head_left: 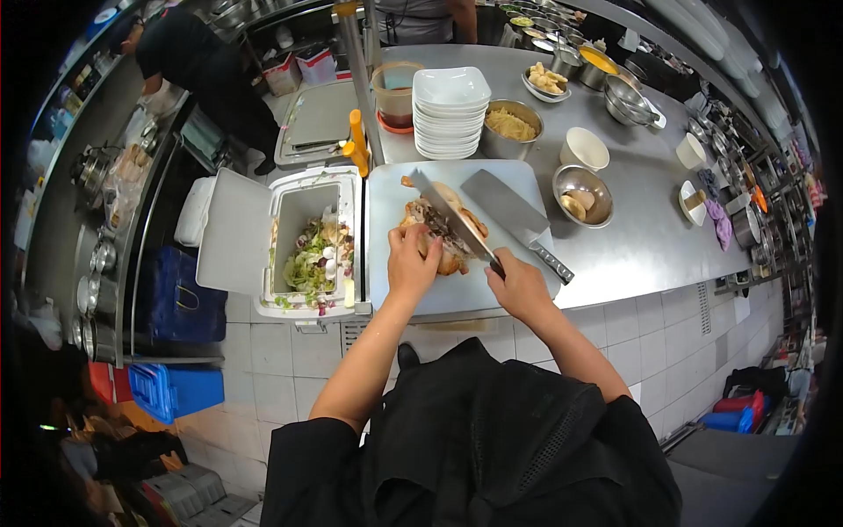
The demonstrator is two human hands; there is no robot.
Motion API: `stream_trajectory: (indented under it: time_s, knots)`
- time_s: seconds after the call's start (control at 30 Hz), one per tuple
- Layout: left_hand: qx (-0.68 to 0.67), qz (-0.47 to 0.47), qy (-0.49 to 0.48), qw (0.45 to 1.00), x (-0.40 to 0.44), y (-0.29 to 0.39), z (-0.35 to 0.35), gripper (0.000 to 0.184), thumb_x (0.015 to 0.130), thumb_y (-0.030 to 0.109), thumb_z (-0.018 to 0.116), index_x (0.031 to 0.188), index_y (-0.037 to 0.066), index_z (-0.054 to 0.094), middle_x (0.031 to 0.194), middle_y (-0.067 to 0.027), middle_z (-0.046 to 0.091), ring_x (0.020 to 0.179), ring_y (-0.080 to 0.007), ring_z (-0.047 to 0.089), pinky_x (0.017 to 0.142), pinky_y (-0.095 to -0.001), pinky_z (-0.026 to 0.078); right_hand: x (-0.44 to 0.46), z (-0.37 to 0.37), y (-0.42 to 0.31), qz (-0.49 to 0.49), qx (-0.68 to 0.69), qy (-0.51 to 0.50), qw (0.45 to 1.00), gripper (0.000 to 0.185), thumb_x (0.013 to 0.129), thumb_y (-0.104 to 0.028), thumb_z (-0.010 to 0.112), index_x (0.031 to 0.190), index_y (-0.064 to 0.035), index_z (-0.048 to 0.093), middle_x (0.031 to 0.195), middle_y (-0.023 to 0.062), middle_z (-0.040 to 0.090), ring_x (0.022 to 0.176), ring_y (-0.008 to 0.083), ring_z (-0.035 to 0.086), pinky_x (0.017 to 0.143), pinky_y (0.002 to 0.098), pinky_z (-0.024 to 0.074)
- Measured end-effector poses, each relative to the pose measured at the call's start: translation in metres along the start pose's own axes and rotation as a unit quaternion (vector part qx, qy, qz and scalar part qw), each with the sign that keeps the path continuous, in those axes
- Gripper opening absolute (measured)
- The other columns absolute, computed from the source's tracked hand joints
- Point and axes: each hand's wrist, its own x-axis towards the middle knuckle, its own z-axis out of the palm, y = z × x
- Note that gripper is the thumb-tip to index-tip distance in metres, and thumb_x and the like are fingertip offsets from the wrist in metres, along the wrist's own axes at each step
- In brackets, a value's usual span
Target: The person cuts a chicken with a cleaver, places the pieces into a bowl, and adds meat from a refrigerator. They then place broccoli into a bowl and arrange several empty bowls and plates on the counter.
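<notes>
A cooked chicken [450, 262], browned and partly cut open, lies on the white cutting board [392, 294]. My left hand [413, 263] is on its near left side, fingers curled and pressed onto the meat. In my right hand [522, 287] is the handle of a long kitchen knife [445, 207]; its blade points away and to the left, across the chicken. To the right, a broad cleaver [507, 204] rests flat on the board with its black handle [554, 263] toward me. The blade's edge against the meat is partly hidden.
Beyond the board stand stacked white dishes [450, 119] and a metal pot [512, 127]. A steel bowl [583, 195] sits on the right. On the left is an open bin [274, 237] with food scraps, near an orange-handled tool [356, 143]. Another person [198, 66] bends at the far left.
</notes>
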Motion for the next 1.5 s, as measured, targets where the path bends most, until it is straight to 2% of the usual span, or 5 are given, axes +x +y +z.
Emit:
stream_trajectory:
  time_s: [0.27, 0.53, 0.77, 0.87, 1.5]
  knots:
    - [-0.019, 0.002, -0.007, 1.000, 0.000, -0.001, -0.001, 0.032, 0.081, 0.028, 0.063, 0.106, 0.009, 0.057, 0.105, -0.0158, 0.045, 0.090, -0.0342, 0.055, 0.077, -0.0409, 0.047, 0.003, -0.044, -0.078, -0.249, 0.056, 0.236, 0.938, 0.024, 0.079, -0.009, 0.065, 0.098, -0.0019, 0.053, 0.070, 0.0140, 0.060, 0.059, 0.0311, 0.059, 0.053, 0.0379, 0.0460]
    - [0.010, -0.032, -0.015, 0.999, 0.031, -0.008, -0.025, 0.034, 0.083, 0.030, 0.063, 0.110, 0.010, 0.056, 0.104, -0.0138, 0.050, 0.093, -0.0330, 0.055, 0.079, -0.0408, 0.047, -0.026, -0.009, -0.028, -0.089, 0.056, 0.138, 0.985, 0.024, 0.081, -0.013, 0.065, 0.099, -0.0027, 0.053, 0.065, 0.0139, 0.058, 0.060, 0.0326, 0.059, 0.055, 0.0375, 0.0453]
    - [0.163, 0.329, -0.111, 0.924, 0.133, -0.040, -0.006, 0.040, 0.073, 0.009, 0.059, 0.113, 0.011, 0.057, 0.123, -0.0111, 0.054, 0.105, -0.0291, 0.055, 0.082, -0.0406, 0.047, -0.072, -0.013, 0.003, 0.033, -0.019, 0.064, 0.997, 0.020, 0.083, -0.019, 0.060, 0.096, -0.0051, 0.053, 0.072, 0.0155, 0.063, 0.066, 0.0352, 0.062, 0.060, 0.0428, 0.0480]
    - [0.179, 0.190, -0.352, 0.899, 0.158, -0.010, -0.009, 0.035, 0.072, 0.012, 0.058, 0.107, 0.012, 0.062, 0.104, -0.0097, 0.064, 0.096, -0.0274, 0.060, 0.081, -0.0391, 0.047, -0.076, -0.011, 0.001, 0.034, -0.058, 0.054, 0.996, 0.021, 0.083, -0.021, 0.059, 0.096, -0.0055, 0.053, 0.073, 0.0161, 0.063, 0.067, 0.0358, 0.062, 0.061, 0.0441, 0.0482]
    - [0.123, 0.161, -0.530, 0.824, 0.225, -0.044, 0.035, 0.027, 0.073, 0.027, 0.049, 0.067, 0.004, 0.059, 0.066, -0.0102, 0.060, 0.065, -0.0228, 0.054, 0.062, -0.0349, 0.042, -0.008, 0.019, -0.020, 0.002, -0.116, 0.055, 0.992, 0.019, 0.085, -0.018, 0.056, 0.089, -0.0023, 0.045, 0.075, 0.0188, 0.062, 0.068, 0.0366, 0.061, 0.061, 0.0450, 0.0475]
